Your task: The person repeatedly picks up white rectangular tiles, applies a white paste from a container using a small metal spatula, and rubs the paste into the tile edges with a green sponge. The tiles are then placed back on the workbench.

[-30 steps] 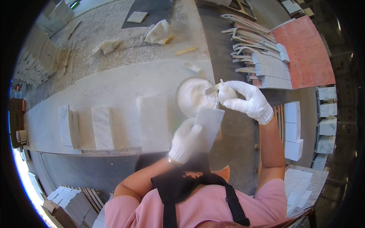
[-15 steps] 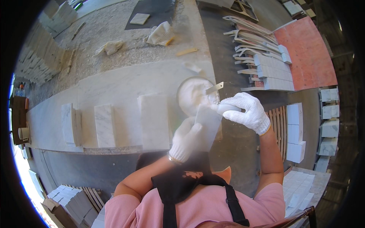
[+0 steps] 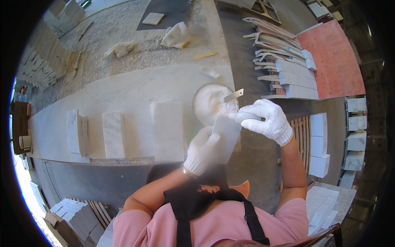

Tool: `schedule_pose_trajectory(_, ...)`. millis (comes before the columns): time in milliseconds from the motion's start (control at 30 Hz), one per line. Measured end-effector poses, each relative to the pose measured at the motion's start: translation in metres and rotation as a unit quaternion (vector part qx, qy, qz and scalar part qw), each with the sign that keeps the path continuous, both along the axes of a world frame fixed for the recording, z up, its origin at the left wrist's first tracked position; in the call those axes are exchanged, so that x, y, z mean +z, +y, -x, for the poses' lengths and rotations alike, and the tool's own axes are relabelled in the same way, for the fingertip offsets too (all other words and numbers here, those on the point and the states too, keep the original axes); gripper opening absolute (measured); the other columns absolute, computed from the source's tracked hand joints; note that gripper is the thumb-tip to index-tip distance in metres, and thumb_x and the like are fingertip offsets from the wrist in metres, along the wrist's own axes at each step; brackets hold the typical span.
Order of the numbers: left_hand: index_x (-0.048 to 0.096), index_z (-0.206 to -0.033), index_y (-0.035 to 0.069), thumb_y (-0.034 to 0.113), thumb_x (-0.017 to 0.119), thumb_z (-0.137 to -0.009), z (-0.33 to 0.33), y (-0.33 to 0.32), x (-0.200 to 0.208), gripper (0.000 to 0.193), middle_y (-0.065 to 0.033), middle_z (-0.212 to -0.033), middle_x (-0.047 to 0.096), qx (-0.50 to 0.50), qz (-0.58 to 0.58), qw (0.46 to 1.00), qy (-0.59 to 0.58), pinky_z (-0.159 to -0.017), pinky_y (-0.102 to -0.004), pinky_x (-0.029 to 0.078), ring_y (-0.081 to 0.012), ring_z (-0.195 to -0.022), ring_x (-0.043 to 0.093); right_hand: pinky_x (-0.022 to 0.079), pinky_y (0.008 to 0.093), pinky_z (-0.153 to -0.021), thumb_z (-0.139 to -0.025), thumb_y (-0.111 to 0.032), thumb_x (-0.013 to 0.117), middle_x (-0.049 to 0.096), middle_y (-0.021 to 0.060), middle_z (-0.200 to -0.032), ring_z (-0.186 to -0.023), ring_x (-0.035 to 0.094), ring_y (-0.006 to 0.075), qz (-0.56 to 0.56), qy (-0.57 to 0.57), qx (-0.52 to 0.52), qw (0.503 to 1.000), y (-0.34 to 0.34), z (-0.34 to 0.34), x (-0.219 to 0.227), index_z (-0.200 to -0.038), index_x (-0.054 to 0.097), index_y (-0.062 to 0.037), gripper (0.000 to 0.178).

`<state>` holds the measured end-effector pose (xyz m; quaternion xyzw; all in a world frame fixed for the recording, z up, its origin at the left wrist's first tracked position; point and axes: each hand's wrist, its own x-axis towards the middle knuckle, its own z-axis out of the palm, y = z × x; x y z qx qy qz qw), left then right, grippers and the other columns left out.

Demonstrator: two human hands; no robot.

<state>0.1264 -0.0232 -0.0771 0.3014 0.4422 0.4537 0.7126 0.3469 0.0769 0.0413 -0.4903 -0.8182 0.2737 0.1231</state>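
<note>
left hand point(image 3: 203, 150): closed on marble tile point(image 3: 225, 136) | right hand point(image 3: 265, 120): gripping putty knife point(image 3: 233, 96) over paste bowl point(image 3: 209, 103)

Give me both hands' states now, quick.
Left hand: closed on a pale stone tile, held up by its lower edge.
Right hand: closed on the handle of a putty knife over the bowl of white paste.

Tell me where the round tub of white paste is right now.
Head view, right of centre: the tub of white paste sits on the marble slab, just beyond both gloved hands.
</note>
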Motion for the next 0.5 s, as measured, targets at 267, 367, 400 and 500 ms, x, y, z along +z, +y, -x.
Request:
schedule_pose_trajectory(267, 0.061, -0.133, -0.006, 0.043, 0.064, -0.103, 0.0001, 0.0008, 0.0013, 0.057, -0.0087, -0.113, 0.069, -0.001, 0.003, 1.000, 0.015, -0.086, -0.0321, 0.054, -0.0144, -0.100, 0.064, 0.055, 0.0403, -0.081, -0.085, -0.024, 0.081, 0.073, 0.0089, -0.094, -0.087, 0.067, 0.0287, -0.018, 0.001, 0.019, 1.000, 0.0012, 0.0003, -0.0010, -0.111, 0.085, -0.0218, 0.027)
schedule_pose_trajectory(367, 0.062, -0.132, -0.005, 0.042, 0.064, -0.103, 0.0002, 0.0009, 0.0017, 0.055, -0.0088, -0.112, 0.069, -0.001, 0.006, 0.999, 0.034, -0.087, -0.0321, 0.054, -0.0142, -0.100, 0.064, 0.055, 0.0405, -0.079, -0.085, -0.025, 0.081, 0.072, 0.0091, -0.092, -0.086, 0.067, 0.0290, -0.025, -0.002, 0.017, 1.000, 0.0015, 0.0004, -0.0019, -0.112, 0.085, -0.0219, 0.027)
schedule_pose_trajectory(400, 0.062, -0.132, -0.005, 0.042, 0.064, -0.103, 0.0003, 0.0010, 0.0018, 0.055, -0.0089, -0.112, 0.069, -0.002, 0.008, 0.999, 0.051, -0.087, -0.0321, 0.054, -0.0142, -0.100, 0.065, 0.055, 0.0406, -0.079, -0.085, -0.025, 0.081, 0.071, 0.0091, -0.091, -0.085, 0.067, 0.0291, -0.025, -0.007, 0.013, 1.000, 0.0017, 0.0004, -0.0020, -0.112, 0.085, -0.0219, 0.027)
schedule_pose_trajectory(500, 0.062, -0.131, -0.004, 0.042, 0.064, -0.103, 0.0001, 0.0009, 0.0020, 0.054, -0.0091, -0.112, 0.069, -0.001, 0.005, 0.999, 0.038, -0.088, -0.0322, 0.054, -0.0144, -0.100, 0.065, 0.055, 0.0407, -0.078, -0.084, -0.026, 0.082, 0.071, 0.0095, -0.091, -0.085, 0.066, 0.0292, -0.037, -0.002, 0.020, 0.999, 0.0024, 0.0003, -0.0018, -0.112, 0.085, -0.0219, 0.028)
